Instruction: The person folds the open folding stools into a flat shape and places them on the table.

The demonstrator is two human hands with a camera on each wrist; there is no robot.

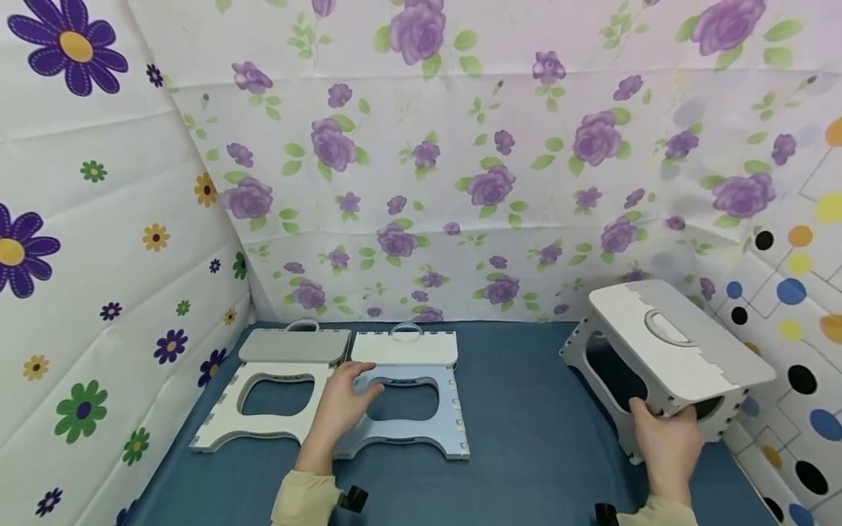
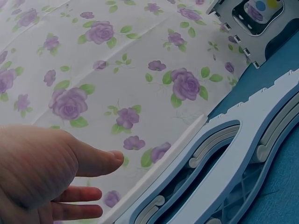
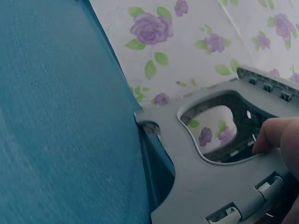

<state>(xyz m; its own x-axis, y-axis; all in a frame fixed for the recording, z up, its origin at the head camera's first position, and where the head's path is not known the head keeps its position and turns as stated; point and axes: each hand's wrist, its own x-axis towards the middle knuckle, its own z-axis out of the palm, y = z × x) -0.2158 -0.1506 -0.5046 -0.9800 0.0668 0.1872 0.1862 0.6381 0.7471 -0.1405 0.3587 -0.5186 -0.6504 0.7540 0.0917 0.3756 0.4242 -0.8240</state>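
My right hand (image 1: 667, 446) grips the near end of an unfolded folding step stool (image 1: 647, 329), white and grey on top, with a carry handle on its seat. In the right wrist view, fingers (image 3: 268, 135) curl in at the opening of the stool's grey side panel (image 3: 187, 168). My left hand (image 1: 342, 402) hovers over the gap between two folded stools, its thumb and fingers apart and nothing between them. One is a white and light-blue folding stool (image 1: 421, 427); the other is a grey and cream folding stool (image 1: 224, 409). Both lie flat with their handles pointing away.
A blue cloth (image 1: 520, 409) covers the table. Behind it hangs a white sheet with purple roses (image 1: 490, 186). A daisy-print sheet (image 1: 118, 248) closes off the left side, and a dotted sheet (image 1: 792, 329) stands close beside the unfolded stool on the right.
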